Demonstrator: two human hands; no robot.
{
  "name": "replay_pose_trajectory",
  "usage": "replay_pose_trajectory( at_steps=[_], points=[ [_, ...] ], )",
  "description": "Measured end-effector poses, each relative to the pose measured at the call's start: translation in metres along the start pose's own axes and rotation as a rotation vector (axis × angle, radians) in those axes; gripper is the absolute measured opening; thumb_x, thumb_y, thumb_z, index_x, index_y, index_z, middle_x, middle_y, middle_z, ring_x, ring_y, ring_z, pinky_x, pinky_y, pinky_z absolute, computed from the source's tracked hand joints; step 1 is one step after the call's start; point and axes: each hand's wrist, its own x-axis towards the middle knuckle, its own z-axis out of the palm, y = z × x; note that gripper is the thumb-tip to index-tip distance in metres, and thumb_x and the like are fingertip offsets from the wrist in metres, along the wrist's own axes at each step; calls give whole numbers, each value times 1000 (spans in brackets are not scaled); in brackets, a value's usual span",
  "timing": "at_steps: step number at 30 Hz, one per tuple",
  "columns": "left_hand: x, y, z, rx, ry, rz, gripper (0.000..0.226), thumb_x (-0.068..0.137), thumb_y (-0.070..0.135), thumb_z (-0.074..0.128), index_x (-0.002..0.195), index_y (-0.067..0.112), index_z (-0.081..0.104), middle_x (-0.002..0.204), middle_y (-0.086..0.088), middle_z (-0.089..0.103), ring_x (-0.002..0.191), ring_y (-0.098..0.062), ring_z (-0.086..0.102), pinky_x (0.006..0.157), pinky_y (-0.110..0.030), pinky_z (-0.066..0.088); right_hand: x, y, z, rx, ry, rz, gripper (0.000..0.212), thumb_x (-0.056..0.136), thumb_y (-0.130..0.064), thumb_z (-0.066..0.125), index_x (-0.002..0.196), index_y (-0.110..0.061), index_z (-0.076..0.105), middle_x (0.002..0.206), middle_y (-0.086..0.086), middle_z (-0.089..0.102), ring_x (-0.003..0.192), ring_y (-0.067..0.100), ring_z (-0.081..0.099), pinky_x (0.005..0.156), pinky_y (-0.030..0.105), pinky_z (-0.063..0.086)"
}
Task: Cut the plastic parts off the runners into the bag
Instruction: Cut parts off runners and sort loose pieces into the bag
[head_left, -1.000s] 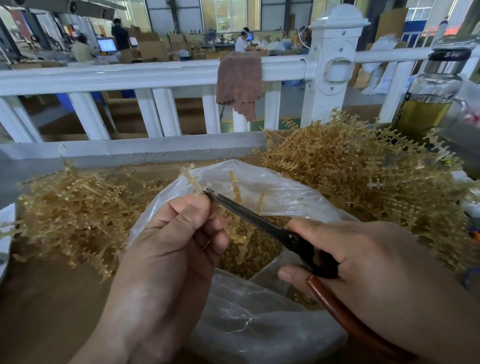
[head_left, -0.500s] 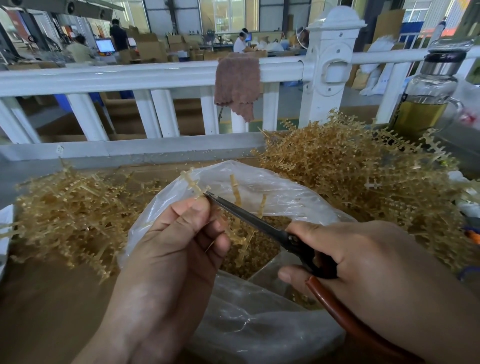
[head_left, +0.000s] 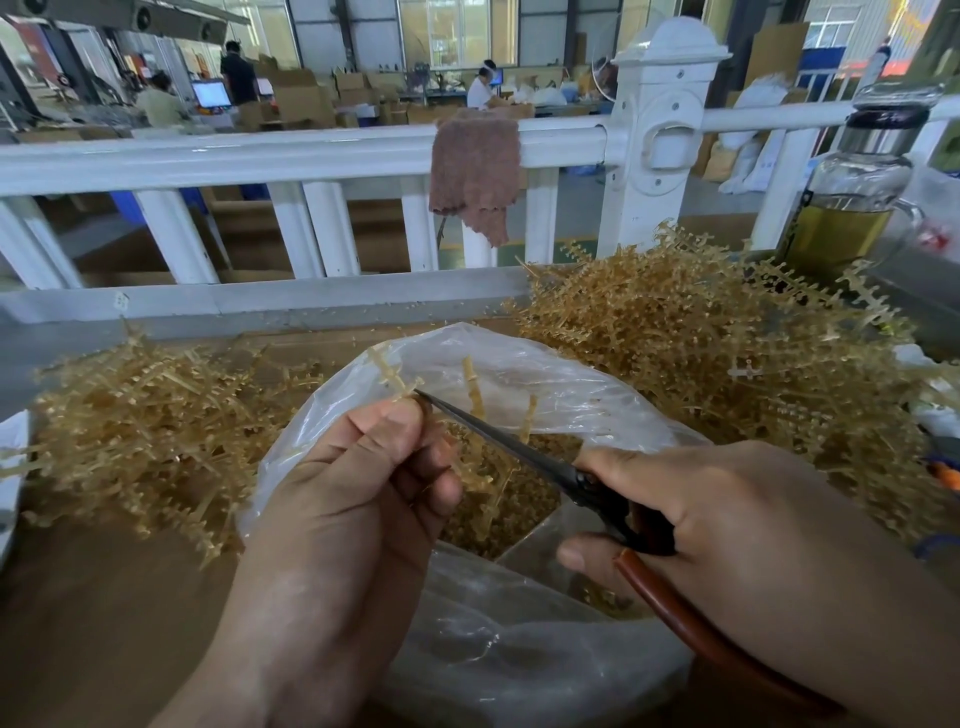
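Nearest, the right hand (head_left: 727, 519) is gripping the scissors (head_left: 519, 447) with its fingers curled round the handles. The left hand (head_left: 343, 499) is pinching a runner (head_left: 389, 371) between thumb and curled fingers, right over the open bag (head_left: 519, 670). The runner is sticking up and away from the left fingers, leaning slightly left, and the blades are crossing it from the right, their tip touching it just above the thumb; they seem nearly together, though only one dark edge is showing. Farther off, a heap of runners (head_left: 701, 353) is lying right of the bag.
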Motion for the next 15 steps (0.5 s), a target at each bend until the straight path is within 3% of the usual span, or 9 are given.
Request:
replay_pose_trajectory(
  at_steps=[5, 9, 13, 15],
  points=[
    [-1, -1, -4, 268, 36, 207, 18, 84, 18, 71, 68, 26, 69, 69, -1, 65, 66, -13, 64, 54, -23, 53, 0, 2, 4, 37, -54, 22, 68, 69, -83, 34, 120, -38, 39, 80, -19, 68, 74, 2, 62, 56, 24, 54],
    [-2, -1, -8, 373, 58, 260, 9, 80, 23, 67, 70, 25, 68, 68, -6, 68, 66, -20, 66, 56, -24, 53, 0, 1, 5, 17, -29, 3, 62, 71, -80, 41, 114, -37, 49, 70, -21, 63, 77, -2, 58, 52, 19, 50],
    [-6, 0, -6, 460, 46, 288, 21, 82, 43, 71, 76, 23, 71, 73, -9, 73, 67, -23, 69, 61, -25, 55, -1, 0, 3, -23, -64, 18, 54, 73, -76, 39, 105, -38, 59, 59, -20, 54, 55, 1, 53, 44, 20, 44],
    [-6, 0, -5, 482, 48, 297, 20, 87, 41, 66, 76, 25, 71, 74, -8, 74, 69, -22, 70, 62, -25, 56, 0, 0, 2, -45, -85, 29, 52, 72, -77, 37, 103, -40, 59, 58, -19, 52, 54, 0, 51, 44, 18, 41]
  ],
)
